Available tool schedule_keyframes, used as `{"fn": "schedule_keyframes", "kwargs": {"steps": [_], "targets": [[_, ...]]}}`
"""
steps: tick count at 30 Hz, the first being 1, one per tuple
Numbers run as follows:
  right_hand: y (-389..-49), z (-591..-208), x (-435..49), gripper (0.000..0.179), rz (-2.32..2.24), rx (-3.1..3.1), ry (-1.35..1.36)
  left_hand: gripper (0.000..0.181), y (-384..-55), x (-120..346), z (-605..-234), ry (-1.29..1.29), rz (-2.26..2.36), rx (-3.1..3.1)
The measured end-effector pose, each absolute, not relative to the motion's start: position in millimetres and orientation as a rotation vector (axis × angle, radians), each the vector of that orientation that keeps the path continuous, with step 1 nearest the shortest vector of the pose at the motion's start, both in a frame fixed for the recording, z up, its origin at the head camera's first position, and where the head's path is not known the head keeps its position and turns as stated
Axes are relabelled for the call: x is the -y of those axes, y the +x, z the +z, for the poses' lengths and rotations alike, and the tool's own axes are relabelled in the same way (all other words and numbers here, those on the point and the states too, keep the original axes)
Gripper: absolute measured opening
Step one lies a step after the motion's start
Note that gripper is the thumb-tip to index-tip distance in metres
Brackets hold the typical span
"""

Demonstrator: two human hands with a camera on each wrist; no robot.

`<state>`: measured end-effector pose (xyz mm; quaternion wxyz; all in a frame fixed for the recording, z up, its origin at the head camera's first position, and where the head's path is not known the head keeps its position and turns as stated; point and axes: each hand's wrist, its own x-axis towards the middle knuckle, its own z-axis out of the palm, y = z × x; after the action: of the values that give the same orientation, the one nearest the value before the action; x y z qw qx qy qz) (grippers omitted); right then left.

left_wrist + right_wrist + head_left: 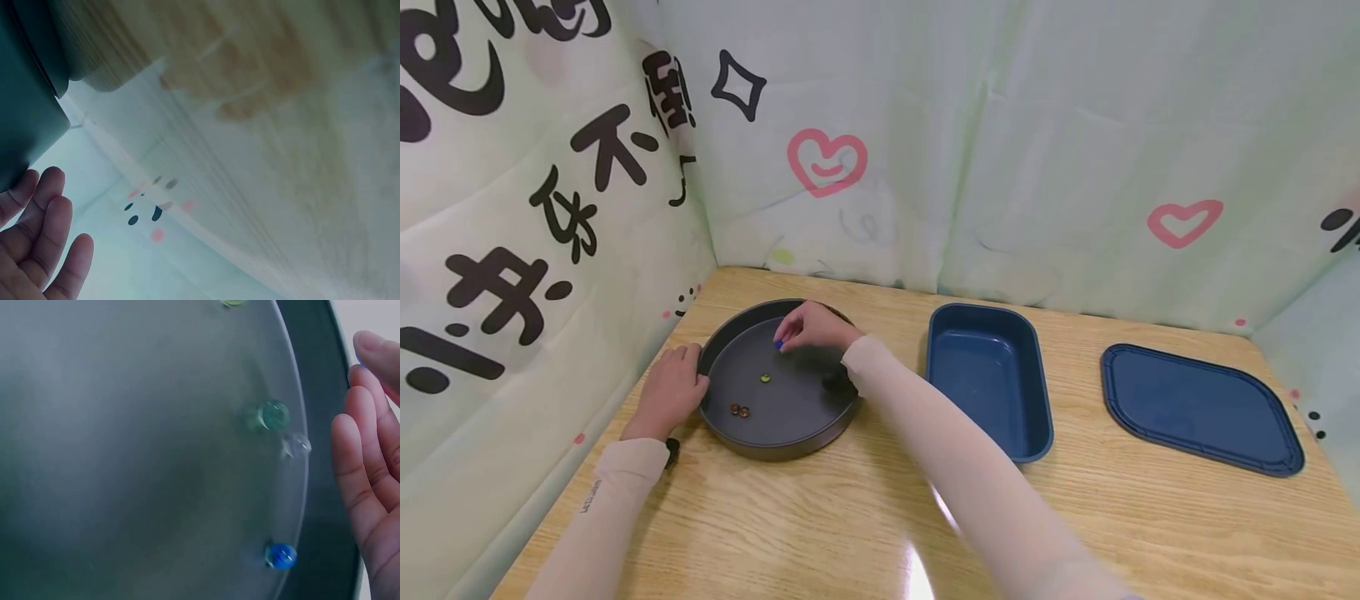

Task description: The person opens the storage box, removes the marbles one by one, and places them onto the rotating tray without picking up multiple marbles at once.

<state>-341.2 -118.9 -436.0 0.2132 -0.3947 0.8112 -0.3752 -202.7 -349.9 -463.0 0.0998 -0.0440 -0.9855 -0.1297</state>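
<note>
A round dark pan stands at the left of the table. Over its inside, my right hand pinches a small blue marble between thumb and fingertips. Two brown marbles and a yellow-green marble lie on the pan's floor. In the right wrist view, a green marble, a clear marble and another blue marble sit along the wall. At the pan's left side rests my left hand; its loosely extended fingers touch the outer wall.
To the right of the pan stands a deep blue rectangular tub. Farther right, a flat blue lid lies on the wooden table. Printed curtains hang close behind the table and along its left side.
</note>
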Motion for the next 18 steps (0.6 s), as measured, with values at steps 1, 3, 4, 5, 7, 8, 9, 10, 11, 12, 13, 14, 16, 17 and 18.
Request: {"fn": "schedule_keyframes", "kwargs": {"steps": [1, 3, 4, 5, 7, 8, 9, 10, 11, 12, 13, 14, 16, 17, 18], "targets": [[-340.5, -437.3, 120.4, 0.018, -1.036, -2.247, -1.099, 0.032, -202.4, 349.5, -462.5, -0.13, -0.385, 2.913], [-339.3, -440.1, 123.1, 0.018, -1.014, -2.247, -1.116, 0.032, -201.8, 348.7, -461.3, -0.129, -0.39, 2.912], [-338.3, -441.1, 124.3, 0.017, -1.009, -2.243, -1.117, 0.031, -201.7, 349.0, -461.3, -0.133, -0.39, 2.911], [-337.5, -442.3, 125.4, 0.017, -1.004, -2.239, -1.115, 0.031, -201.7, 349.4, -461.4, -0.136, -0.391, 2.91], [-335.9, -444.4, 127.1, 0.016, -0.994, -2.233, -1.097, 0.031, -201.6, 350.6, -461.9, -0.143, -0.391, 2.908], [-335.4, -445.8, 127.9, 0.016, -0.982, -2.236, -1.094, 0.031, -201.5, 351.1, -462.0, -0.145, -0.391, 2.908], [-334.7, -446.8, 128.6, 0.016, -0.973, -2.238, -1.087, 0.032, -201.5, 351.6, -462.2, -0.147, -0.39, 2.909], [-334.2, -448.1, 129.4, 0.015, -0.962, -2.239, -1.082, 0.031, -201.4, 352.2, -462.3, -0.148, -0.389, 2.91], [-333.7, -449.5, 130.2, 0.015, -0.948, -2.241, -1.077, 0.031, -201.2, 352.7, -462.4, -0.148, -0.39, 2.911], [-333.3, -450.8, 130.8, 0.015, -0.937, -2.241, -1.074, 0.032, -201.1, 353.1, -462.5, -0.15, -0.39, 2.911], [-332.9, -452.1, 131.5, 0.015, -0.924, -2.243, -1.072, 0.031, -200.9, 353.6, -462.5, -0.151, -0.391, 2.911], [-332.6, -453.4, 132.1, 0.015, -0.913, -2.243, -1.07, 0.031, -200.7, 353.9, -462.5, -0.152, -0.392, 2.911], [-331.4, -455.1, 132.8, 0.014, -0.891, -2.243, -1.059, 0.03, -200.4, 354.7, -462.6, -0.157, -0.392, 2.91], [-330.7, -455.7, 133.0, 0.014, -0.881, -2.246, -1.058, 0.03, -200.3, 355.1, -462.6, -0.16, -0.393, 2.908], [-330.0, -456.0, 133.2, 0.014, -0.873, -2.247, -1.056, 0.029, -200.2, 355.5, -462.6, -0.163, -0.392, 2.905]]}}
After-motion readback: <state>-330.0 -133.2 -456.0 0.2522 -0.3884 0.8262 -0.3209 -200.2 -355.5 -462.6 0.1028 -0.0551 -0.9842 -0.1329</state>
